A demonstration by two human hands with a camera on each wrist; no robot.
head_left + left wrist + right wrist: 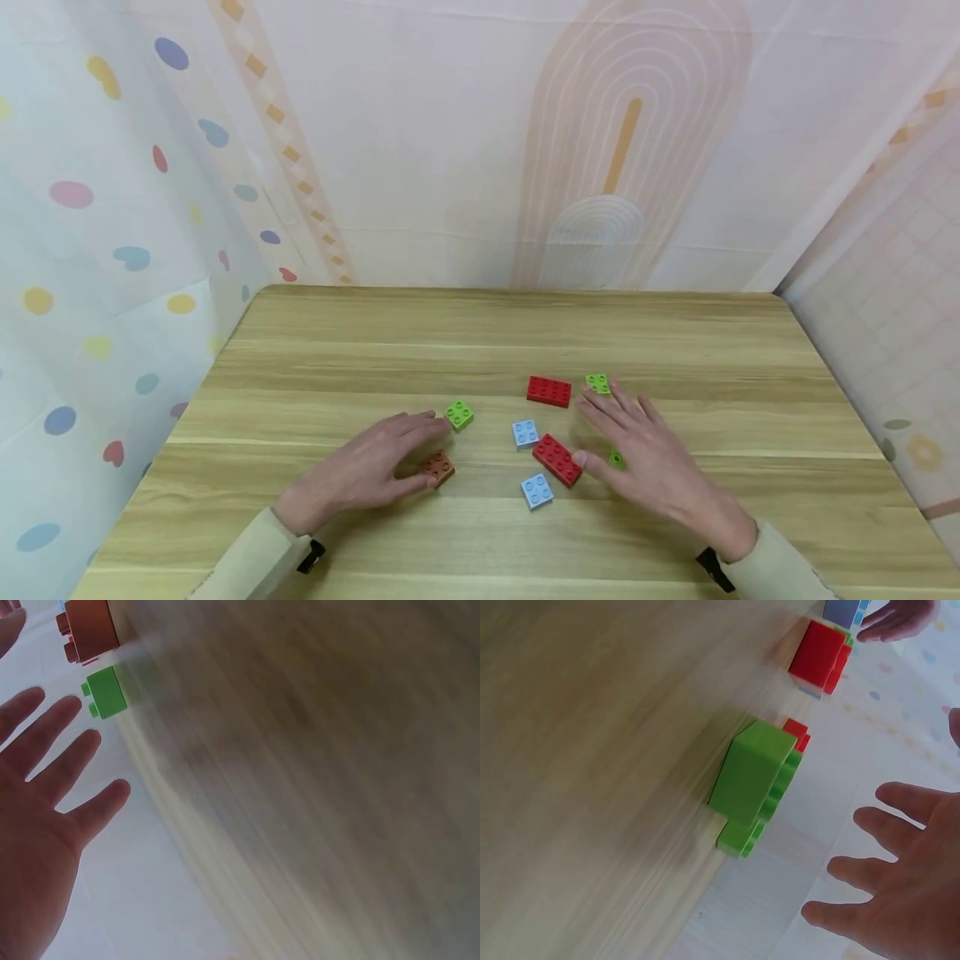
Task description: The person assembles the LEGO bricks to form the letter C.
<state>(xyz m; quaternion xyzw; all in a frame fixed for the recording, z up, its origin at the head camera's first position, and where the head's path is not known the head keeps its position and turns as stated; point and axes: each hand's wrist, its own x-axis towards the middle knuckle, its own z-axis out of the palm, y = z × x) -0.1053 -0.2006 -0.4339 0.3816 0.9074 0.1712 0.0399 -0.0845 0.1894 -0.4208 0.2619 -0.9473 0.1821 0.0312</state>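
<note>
Fingers spread apart, my left hand (369, 463) is beside a small green toy brick (460, 415) and an orange-brown one (439, 468). The left wrist view shows its palm facing the green brick (109, 691), with nothing held. My right hand (651, 457) hovers palm down with straight fingers, partly hiding a green brick (617, 458) beneath it. Its fingertips overlap another green brick (597, 382) farther back. Its thumb tip reaches the right side of a long red brick (557, 460). In the right wrist view, the green brick (750, 772) stands on the table apart from the fingers.
Between the hands lie two light blue bricks, one (525, 433) touching or close by the long red brick, the other (537, 492) nearer the front. A second long red brick (549, 391) sits farther back. The wooden table (375, 333) ends at a patterned cloth backdrop (435, 150).
</note>
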